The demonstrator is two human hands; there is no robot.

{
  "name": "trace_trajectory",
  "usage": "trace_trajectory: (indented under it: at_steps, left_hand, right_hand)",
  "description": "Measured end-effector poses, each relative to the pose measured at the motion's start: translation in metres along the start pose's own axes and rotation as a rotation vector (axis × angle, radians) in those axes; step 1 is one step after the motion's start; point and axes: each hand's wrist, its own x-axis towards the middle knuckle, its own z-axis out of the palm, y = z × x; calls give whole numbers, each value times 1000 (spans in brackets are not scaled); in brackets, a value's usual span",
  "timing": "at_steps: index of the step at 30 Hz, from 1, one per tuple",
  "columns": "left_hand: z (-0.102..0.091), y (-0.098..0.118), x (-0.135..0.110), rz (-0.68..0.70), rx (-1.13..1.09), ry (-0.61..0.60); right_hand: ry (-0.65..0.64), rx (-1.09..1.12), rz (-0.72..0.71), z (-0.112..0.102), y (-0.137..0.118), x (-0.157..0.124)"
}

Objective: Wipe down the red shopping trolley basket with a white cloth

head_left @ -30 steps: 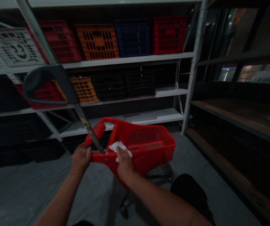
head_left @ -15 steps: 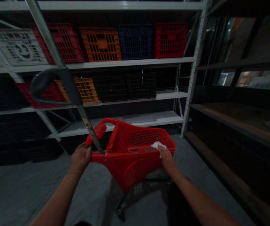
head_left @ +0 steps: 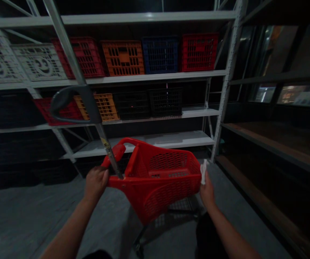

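Left hand (head_left: 95, 183) at lower centre, fingers (head_left: 101, 175) clenched around the near rim of a red plastic shopping cart (head_left: 155, 183). Right hand (head_left: 207, 193) just beside the cart's right edge, fingertips (head_left: 203, 186) pinched on a crumpled white wipe (head_left: 203, 172). Beyond, at upper frame, colored plastic crates (head_left: 122, 58) on white metal shelving (head_left: 155, 77).

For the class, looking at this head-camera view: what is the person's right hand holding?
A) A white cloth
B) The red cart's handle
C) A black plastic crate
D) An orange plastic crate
A: the right hand pinches a white cloth upright in its fingers, beside the end of the red shopping cart.
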Motion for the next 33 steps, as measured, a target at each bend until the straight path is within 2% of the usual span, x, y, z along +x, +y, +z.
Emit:
trace_trajectory:
  at_steps: [4, 6, 8, 11, 14, 16, 18, 20, 21, 24, 26, 28, 31, 33]
  left_hand:
    - [-16, 22, -13, -187, -17, 205]
    - [-24, 44, -30, -203, -96, 303]
    - [-31, 74, -52, -156, -177, 319]
    - [-37, 124, -82, 36, -343, 131]
    - [-36, 164, -98, 175, -416, -118]
    - [-33, 180, -101, 213, -407, -329]
    - [-30, 188, -101, 159, -387, -564]
    - [-27, 192, -100, 51, -367, -741]
    - [-26, 192, -100, 7, -364, -792]
    - [-25, 190, -101, -55, -392, -822]
    - [-27, 190, -101, -74, -428, -825]
    - [-31, 191, -101, -86, -457, -826]
    - [-37, 196, -101, -73, -507, -830]
    - [-39, 200, -102, -63, -514, -849]
  right_hand:
    - [-136, 180, -40, -2, -31, -36]
    - [-245, 272, -55, -1, -49, -51]
    - [-342, 367, -31, 1, -67, -64]
    - [-494, 448, 36, 3, -97, -79]
    - [-793, 451, -7, 2, -129, -93]
    - [-983, 471, -69, 0, -146, -99]
    - [-1053, 476, -88, -2, -156, -101]
    - [-1059, 432, -79, -4, -156, -96]
    - [-1072, 401, -84, -6, -153, -91]
    - [-1083, 329, -119, -10, -139, -63]
    - [-955, 301, -169, -9, -136, -37]
    - [-737, 268, -250, -4, -143, -10]
    - [-453, 219, -400, 12, -169, 23]
    - [-369, 175, -492, 25, -191, 39]
